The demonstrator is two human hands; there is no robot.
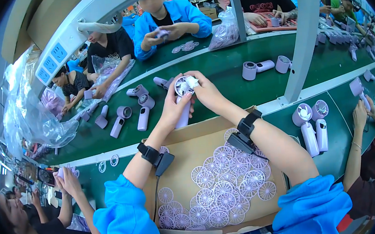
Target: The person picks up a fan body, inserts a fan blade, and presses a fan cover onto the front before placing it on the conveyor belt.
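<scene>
Two arms [275, 151] outstretched: left hand [173, 107] gripping fan [183, 115], right hand [203, 88] seemingly touching it.

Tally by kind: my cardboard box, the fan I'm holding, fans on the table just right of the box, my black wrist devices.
Cardboard box: 1
Held fan: 1
Fans just right: 2
Black wrist devices: 2
Total: 6

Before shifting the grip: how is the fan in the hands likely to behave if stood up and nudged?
The lilac handheld fan could tip, since its round head looks wider than the slim handle. That handle looks smooth, so it may slip. The head's thin spokes suggest a fragile front that squeezing could bend.
</scene>
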